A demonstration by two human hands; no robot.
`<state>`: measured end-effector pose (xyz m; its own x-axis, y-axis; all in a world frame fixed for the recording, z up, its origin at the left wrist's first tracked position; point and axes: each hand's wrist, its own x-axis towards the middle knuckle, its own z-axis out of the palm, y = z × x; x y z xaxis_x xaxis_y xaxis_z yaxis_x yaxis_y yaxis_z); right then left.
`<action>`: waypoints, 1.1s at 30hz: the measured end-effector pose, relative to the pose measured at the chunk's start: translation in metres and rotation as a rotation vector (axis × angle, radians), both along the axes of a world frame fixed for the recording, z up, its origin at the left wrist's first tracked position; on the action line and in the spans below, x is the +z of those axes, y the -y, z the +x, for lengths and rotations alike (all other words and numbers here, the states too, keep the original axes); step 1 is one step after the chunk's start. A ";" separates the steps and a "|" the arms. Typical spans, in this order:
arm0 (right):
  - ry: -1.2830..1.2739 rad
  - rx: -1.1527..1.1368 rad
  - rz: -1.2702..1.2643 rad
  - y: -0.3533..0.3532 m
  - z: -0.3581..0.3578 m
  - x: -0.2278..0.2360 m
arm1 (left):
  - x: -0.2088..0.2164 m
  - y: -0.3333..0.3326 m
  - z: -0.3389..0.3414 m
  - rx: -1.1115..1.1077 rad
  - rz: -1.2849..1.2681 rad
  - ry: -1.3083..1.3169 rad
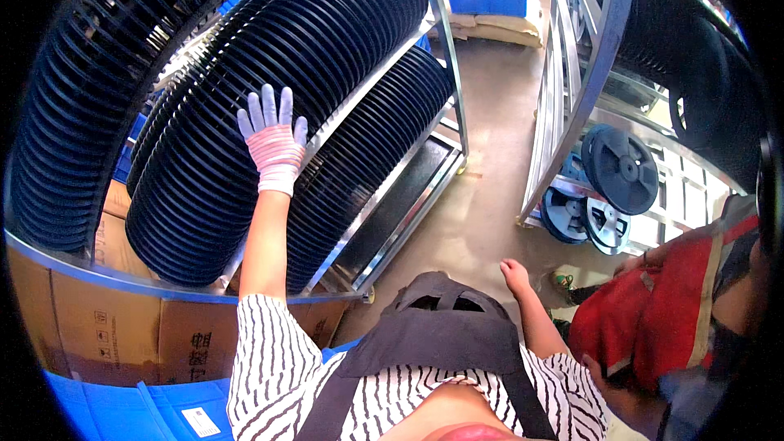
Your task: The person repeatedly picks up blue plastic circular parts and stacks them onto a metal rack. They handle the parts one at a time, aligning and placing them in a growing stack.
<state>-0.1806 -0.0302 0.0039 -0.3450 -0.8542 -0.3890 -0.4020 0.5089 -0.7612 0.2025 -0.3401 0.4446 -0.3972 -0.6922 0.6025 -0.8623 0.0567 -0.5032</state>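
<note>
My left hand (273, 139), in a pale glove with a pink band, lies palm down with its fingers spread over a long row of black disc-shaped reels (204, 171). It appears to rest on their rims; whether it presses on them I cannot tell. The row lies on a metal rack (376, 82), the reels packed edge to edge. Below it is a lower row of similar black reels (367, 147). My bare right hand (514, 276) hangs over the floor, its fingers curled in and nothing visible in them.
Another row of black reels (57, 139) curves along the far left. Cardboard boxes (122, 327) and a blue bin (155, 408) are near me at left. Across the aisle floor (490, 114) stands a second rack (572, 98) with loose reels (619, 168). A person in red (653, 302) is close at right.
</note>
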 end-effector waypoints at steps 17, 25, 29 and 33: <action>-0.287 0.051 -1.302 0.491 0.112 0.443 | 0.036 0.117 -0.120 -0.236 0.033 -0.025; -0.601 0.180 -1.131 0.498 0.113 0.454 | 0.036 0.128 -0.121 -0.197 0.070 -0.033; -0.577 0.198 -1.187 0.502 0.109 0.451 | 0.038 0.128 -0.120 -0.195 0.084 -0.070; -0.388 0.175 -1.449 0.495 0.098 0.449 | 0.035 0.120 -0.124 -0.163 0.091 -0.097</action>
<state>-0.0826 -0.5256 0.4529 -0.0817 -0.4482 0.8902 -0.6645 -0.6412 -0.3838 0.0783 -0.4602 0.4796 -0.4518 -0.6768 0.5812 -0.8821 0.2412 -0.4047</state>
